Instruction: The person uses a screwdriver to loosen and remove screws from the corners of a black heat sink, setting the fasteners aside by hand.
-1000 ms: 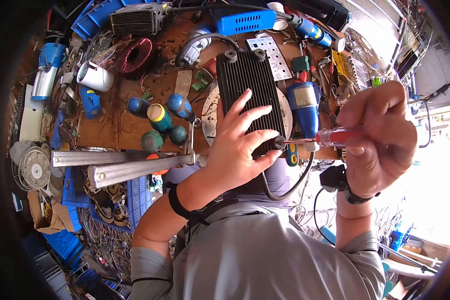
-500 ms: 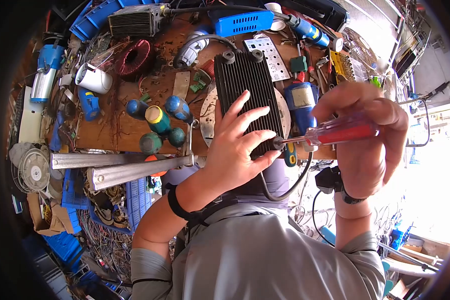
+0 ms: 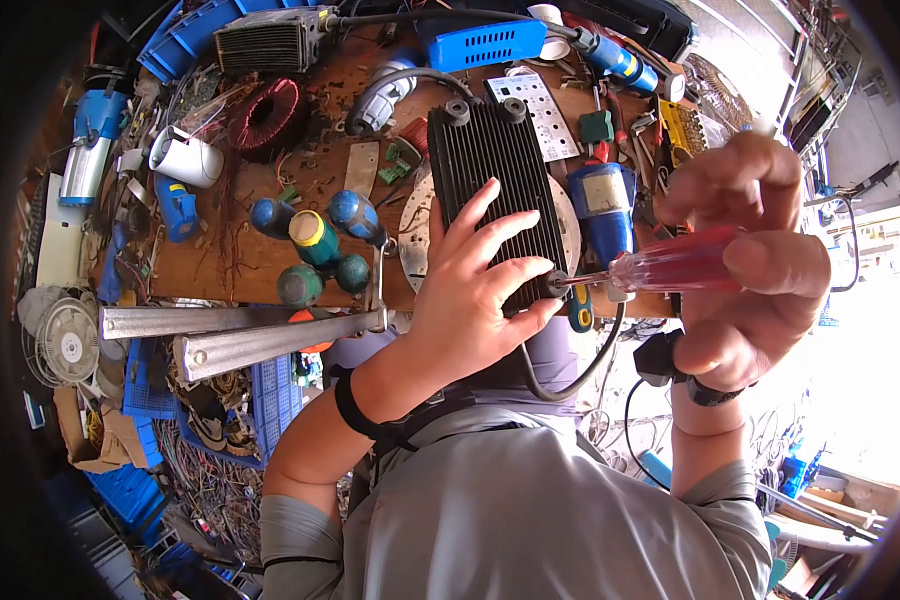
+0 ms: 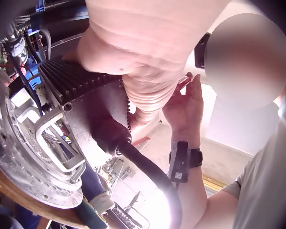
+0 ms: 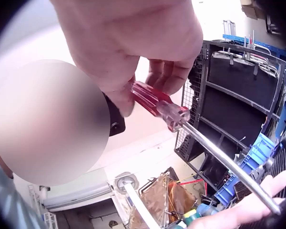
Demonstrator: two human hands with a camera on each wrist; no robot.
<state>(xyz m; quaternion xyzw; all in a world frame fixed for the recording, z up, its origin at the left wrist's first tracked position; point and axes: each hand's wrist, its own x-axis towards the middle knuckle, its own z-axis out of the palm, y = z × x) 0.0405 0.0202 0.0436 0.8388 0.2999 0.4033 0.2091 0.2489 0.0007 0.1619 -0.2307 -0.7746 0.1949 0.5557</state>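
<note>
A black finned metal box (image 3: 490,150) with round feet at its corners stands on a round metal plate (image 3: 417,235) at the bench's front edge. My left hand (image 3: 480,270) lies spread over the fins, its thumb and forefinger on either side of the near corner foot (image 3: 558,285). In the left wrist view a thick black cable (image 4: 145,167) leaves the box's end. My right hand (image 3: 760,260) holds the clear red handle of a screwdriver (image 3: 675,265) between thumb and fingers. The screwdriver's shaft (image 5: 229,164) points left, with its tip at that corner foot.
Left of the box stand several screwdrivers with blue and green handles (image 3: 318,240), beside metal bars (image 3: 280,340) jutting past the bench edge. A blue tool (image 3: 605,200) lies close on the right. A dark red wire coil (image 3: 270,118) and a blue vented cover (image 3: 487,45) are farther back.
The right hand has turned about the screwdriver handle, its fingers and thumb shifting place. The screwdriver's tip stays at the corner foot, and the left hand keeps its position on the box.
</note>
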